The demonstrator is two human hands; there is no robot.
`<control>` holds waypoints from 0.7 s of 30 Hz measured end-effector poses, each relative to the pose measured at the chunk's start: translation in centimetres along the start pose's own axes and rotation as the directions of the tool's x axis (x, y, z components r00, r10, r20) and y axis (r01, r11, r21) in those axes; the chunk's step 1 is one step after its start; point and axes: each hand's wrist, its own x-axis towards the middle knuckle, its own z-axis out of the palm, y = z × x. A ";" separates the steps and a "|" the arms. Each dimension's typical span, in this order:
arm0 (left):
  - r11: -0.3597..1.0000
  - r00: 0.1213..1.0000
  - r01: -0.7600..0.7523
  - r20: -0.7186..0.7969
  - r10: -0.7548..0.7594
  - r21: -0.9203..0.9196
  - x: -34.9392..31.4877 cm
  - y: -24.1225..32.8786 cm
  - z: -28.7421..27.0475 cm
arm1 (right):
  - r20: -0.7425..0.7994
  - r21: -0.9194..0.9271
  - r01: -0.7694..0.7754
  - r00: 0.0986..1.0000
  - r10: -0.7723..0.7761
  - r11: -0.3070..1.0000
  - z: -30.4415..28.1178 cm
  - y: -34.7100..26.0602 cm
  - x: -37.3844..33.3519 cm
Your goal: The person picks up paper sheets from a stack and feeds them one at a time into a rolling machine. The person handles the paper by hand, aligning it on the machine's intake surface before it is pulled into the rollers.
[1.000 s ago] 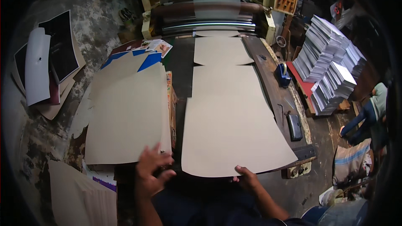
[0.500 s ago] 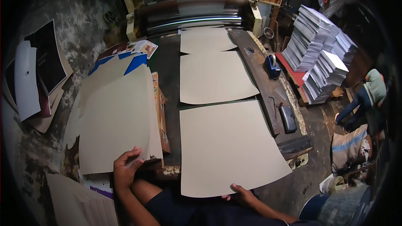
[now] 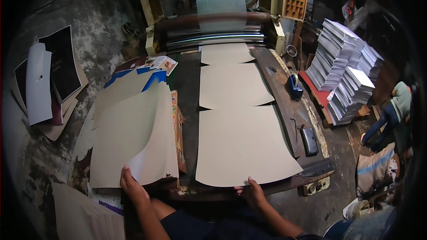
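My left hand [image 3: 134, 188] is closed on the near edge of the top beige sheet [image 3: 118, 138] of a stack. That sheet's right side curls up and over, showing a whiter underside. My right hand [image 3: 252, 192] is at the near edge of another beige sheet [image 3: 244, 146], thumb at the edge and fingers partly hidden below it. Ahead of it, a second sheet [image 3: 235, 84] and a third sheet [image 3: 226, 54] lie in a row, the farthest reaching the machine's metal rollers [image 3: 215, 39].
A dark rail [image 3: 278, 111] runs along the sheets' right, beside a tape dispenser [image 3: 294, 86] and a black case [image 3: 309, 141]. White paper stacks [image 3: 333, 55] stand farther right, near a bending person [image 3: 393, 111]. More sheets [image 3: 82, 213] are at the lower left.
The row of sheets has moved away toward the rollers, my right hand following its near edge. My left hand has taken the stack's top sheet and curled its right side leftward. The view has shifted.
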 end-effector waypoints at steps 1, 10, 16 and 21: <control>0.999 0.995 -0.008 -0.100 0.005 -0.033 0.0 0.6 0.3 | -0.014 -0.001 0.035 0.999 -0.035 0.999 0.3 0.1 0.4; 0.851 0.661 -0.522 0.660 0.356 0.065 -5.6 5.8 0.2 | -0.159 0.108 0.029 0.987 -0.011 0.994 3.8 -1.6 -1.9; 0.872 0.302 -0.484 0.921 0.245 -0.073 -7.2 7.7 0.2 | 0.234 0.029 0.131 0.963 -0.134 0.991 3.8 -4.7 -4.5; 0.773 0.314 -0.632 0.892 0.326 -0.059 -5.3 5.9 -0.4 | 0.110 -0.138 0.048 0.993 -0.033 0.989 1.1 -2.9 -5.6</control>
